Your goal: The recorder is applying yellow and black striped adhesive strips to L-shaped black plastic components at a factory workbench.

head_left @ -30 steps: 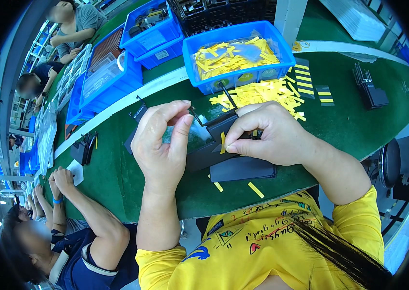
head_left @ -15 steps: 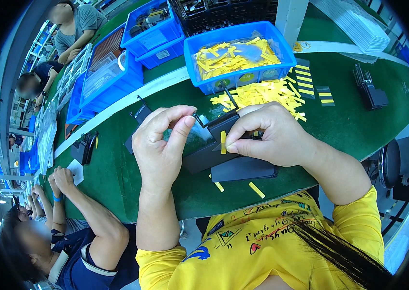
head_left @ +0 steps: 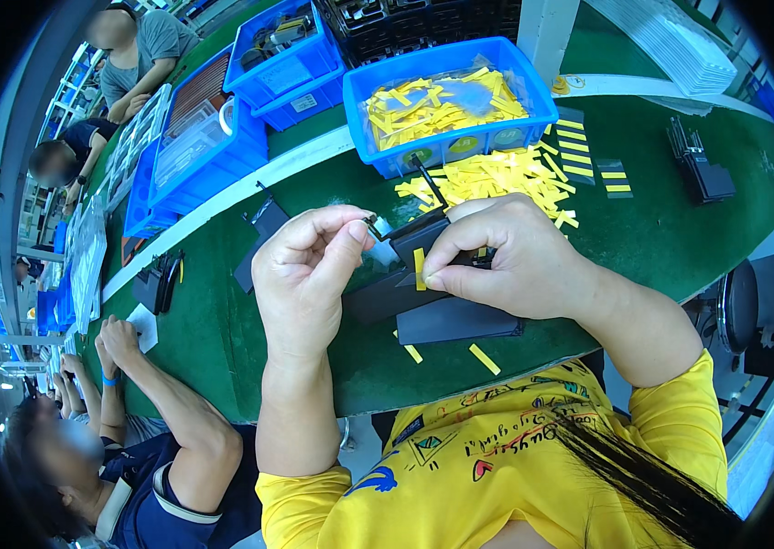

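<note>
My left hand [head_left: 306,271] pinches the top left corner of a flat black part [head_left: 405,245] held above the green table [head_left: 222,320]. My right hand [head_left: 506,261] grips the same black part from the right and presses a small yellow strip [head_left: 420,268] against it with thumb and fingertips. More black flat parts [head_left: 451,320] lie stacked on the table just beneath both hands. Two loose yellow strips [head_left: 484,359] lie near the table's front edge.
A blue bin [head_left: 506,137] full of yellow strips stands behind the hands, with a heap of yellow strips [head_left: 497,174] before it. More blue bins [head_left: 213,156] sit at the back left. Black parts [head_left: 700,169] lie at the right. A co-worker's arms [head_left: 158,393] rest at the left.
My hands have shifted only slightly; the left fingers have closed a little tighter on the black part's corner. The yellow strip stays under my right thumb.
</note>
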Available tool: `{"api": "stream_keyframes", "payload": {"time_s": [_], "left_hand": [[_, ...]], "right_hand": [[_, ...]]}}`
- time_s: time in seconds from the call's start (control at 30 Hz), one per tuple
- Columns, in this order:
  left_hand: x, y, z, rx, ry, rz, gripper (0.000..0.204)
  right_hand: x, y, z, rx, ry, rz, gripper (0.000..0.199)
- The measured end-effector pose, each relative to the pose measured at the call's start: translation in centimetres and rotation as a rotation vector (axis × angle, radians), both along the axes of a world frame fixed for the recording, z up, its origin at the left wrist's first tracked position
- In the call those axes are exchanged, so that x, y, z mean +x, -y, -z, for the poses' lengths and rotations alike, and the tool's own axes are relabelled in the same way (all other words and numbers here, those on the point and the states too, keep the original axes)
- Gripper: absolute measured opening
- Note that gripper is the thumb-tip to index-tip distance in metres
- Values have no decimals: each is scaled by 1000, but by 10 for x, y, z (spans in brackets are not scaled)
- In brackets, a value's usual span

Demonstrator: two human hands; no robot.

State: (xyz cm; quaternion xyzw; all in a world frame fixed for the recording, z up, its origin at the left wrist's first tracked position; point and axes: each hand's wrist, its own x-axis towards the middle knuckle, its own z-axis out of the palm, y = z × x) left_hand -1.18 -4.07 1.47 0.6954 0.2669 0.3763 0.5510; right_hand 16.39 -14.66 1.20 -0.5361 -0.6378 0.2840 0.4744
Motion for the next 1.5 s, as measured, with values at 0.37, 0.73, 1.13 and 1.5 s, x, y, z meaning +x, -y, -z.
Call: {"api": "stream_keyframes", "payload": {"time_s": [0.37, 0.73, 1.13, 1.5], "left_hand": [[11, 4, 8, 11, 10, 12, 8], [-63, -99, 12, 325, -941, -516, 20], [21, 0, 12, 428, -234, 152, 16], [16, -22, 38, 758, -785, -88, 16]], "right_hand": [[-8, 2, 0, -25, -84, 130, 6], [9, -9, 7, -141, -280, 238, 10], [13, -8, 12, -152, 97, 179, 10], [147, 19, 25, -97, 830, 715, 18]]}}
